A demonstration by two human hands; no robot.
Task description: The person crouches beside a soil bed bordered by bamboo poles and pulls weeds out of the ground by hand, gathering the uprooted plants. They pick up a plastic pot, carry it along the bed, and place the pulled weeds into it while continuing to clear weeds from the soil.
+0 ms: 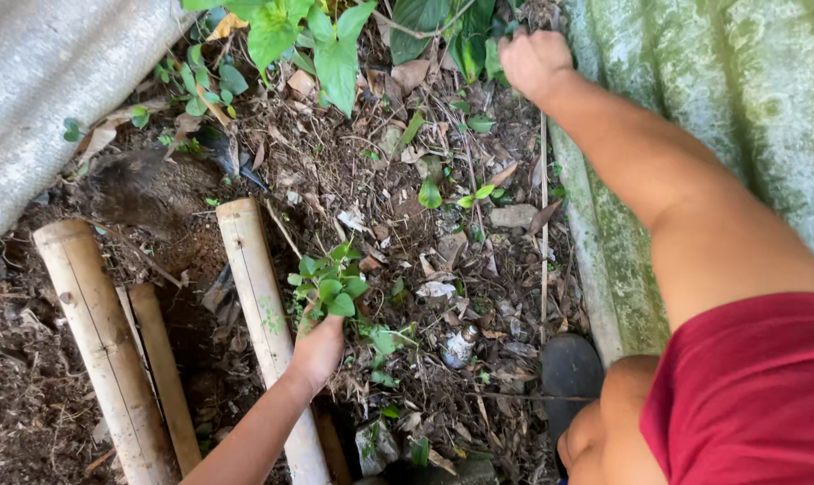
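The left hand [319,348] pinches a small leafy plant [329,283] at its base, beside a bamboo pole [265,314]. Its stem is likely soft and light; grasp low. The right hand [534,61], fisted, rests among leaves [465,40].

Small plant [328,286] lies right of bamboo pole [261,305].

head view | worn high, looking steeply down, close | leaf-littered brown soil bed [407,224] centre | pale bamboo pole [263,314] toward 7 o'clock | single view
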